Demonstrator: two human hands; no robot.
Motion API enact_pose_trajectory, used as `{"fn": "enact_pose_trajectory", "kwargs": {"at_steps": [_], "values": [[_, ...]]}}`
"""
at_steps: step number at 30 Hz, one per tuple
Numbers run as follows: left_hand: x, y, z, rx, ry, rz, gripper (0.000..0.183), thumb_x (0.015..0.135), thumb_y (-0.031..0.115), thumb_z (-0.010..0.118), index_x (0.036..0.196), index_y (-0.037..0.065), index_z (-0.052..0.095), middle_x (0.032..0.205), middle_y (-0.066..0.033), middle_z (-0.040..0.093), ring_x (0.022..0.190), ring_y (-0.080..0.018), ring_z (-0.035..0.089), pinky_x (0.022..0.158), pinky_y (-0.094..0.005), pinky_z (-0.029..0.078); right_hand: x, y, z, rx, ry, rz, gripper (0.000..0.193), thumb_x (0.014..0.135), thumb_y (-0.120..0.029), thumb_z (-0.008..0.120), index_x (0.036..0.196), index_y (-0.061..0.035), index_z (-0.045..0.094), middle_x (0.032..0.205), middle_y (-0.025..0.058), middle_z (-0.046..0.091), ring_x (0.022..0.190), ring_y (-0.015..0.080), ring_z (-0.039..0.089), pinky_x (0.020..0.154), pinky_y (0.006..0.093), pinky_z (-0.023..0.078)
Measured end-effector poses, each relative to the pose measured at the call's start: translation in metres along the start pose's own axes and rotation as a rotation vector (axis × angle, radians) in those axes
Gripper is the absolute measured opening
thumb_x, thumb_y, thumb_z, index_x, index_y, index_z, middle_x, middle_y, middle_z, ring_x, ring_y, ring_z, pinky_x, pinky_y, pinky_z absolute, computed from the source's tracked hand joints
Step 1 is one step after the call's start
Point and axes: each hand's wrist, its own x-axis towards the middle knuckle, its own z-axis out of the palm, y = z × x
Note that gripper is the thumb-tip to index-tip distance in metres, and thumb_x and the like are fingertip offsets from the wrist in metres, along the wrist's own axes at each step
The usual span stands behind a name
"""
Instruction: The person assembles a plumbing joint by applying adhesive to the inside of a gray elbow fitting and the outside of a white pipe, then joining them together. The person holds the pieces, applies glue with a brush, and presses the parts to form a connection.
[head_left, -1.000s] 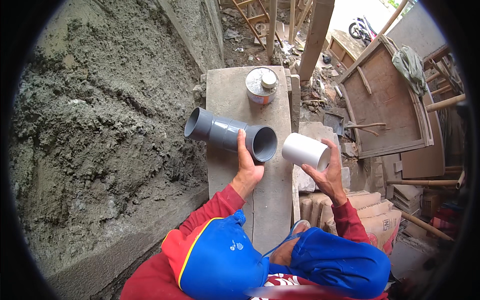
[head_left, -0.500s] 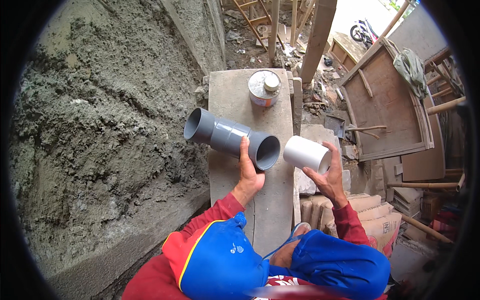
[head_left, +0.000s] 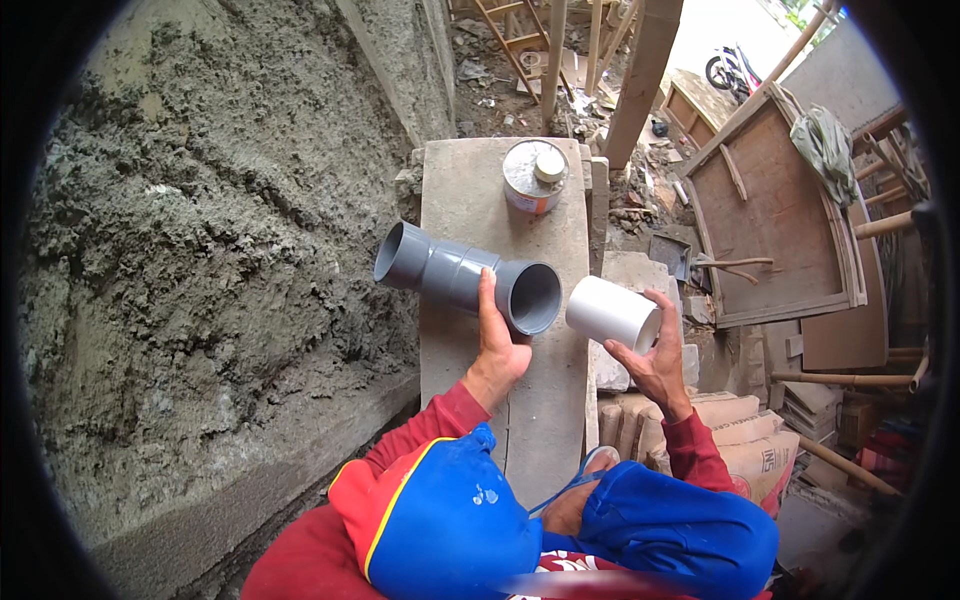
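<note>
Concrete slab serving as the work surface, with 2 items on it.

The surface (head_left: 535,420) is a long, narrow grey slab running away from the person, beside a rough cement-rendered wall (head_left: 200,260). At its far end stands 1 round metal can (head_left: 533,177) with a small cap, upright. Across the middle lies 1 grey pipe fitting (head_left: 440,270), on its side and set diagonally, its wider open mouth toward the slab's right edge.

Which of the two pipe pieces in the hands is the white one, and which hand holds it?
The short white pipe piece, held in the right hand. The grey pipe fitting in the left hand is longer, with flared sockets.
</note>
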Motion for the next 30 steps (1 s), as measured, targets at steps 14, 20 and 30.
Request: {"fn": "enact_pose_trajectory", "kwargs": {"at_steps": [14, 20, 30], "values": [[-0.010, 0.020, 0.022, -0.100, -0.017, -0.172, 0.069, 0.093, 0.073, 0.062, 0.138, 0.020, 0.061, 0.139, -0.0052, 0.063, 0.130, -0.0259, 0.059, 0.112, -0.0465, 0.048, -0.003, 0.003, 0.000, 0.051, -0.005, 0.062, 0.089, 0.078, -0.020, 0.092, 0.149, -0.0072, 0.039, 0.132, 0.0153, 0.055, 0.120, 0.0273, 0.059, 0.101, 0.0404, 0.053], [-0.013, 0.019, 0.018, -0.048, -0.085, -0.120, 0.071, 0.092, 0.064, 0.070, 0.141, 0.015, 0.057, 0.138, -0.0067, 0.063, 0.129, -0.0249, 0.060, 0.113, -0.0462, 0.048, -0.003, 0.007, -0.002, 0.013, -0.001, 0.040, 0.088, 0.078, -0.017, 0.091, 0.149, -0.0077, 0.039, 0.131, 0.0142, 0.056, 0.119, 0.0255, 0.060, 0.100, 0.0395, 0.054], [-0.007, 0.060, -0.004, 0.415, -0.303, 0.355, 0.065, 0.082, 0.015, 0.088, 0.138, 0.005, 0.056, 0.128, -0.0038, 0.063, 0.118, -0.0178, 0.061, 0.109, -0.0362, 0.047, -0.003, 0.013, -0.010, 0.099, 0.049, 0.080, 0.091, 0.075, -0.026, 0.094, 0.147, -0.0075, 0.042, 0.132, 0.0170, 0.052, 0.120, 0.0316, 0.057, 0.102, 0.0442, 0.051]]}}
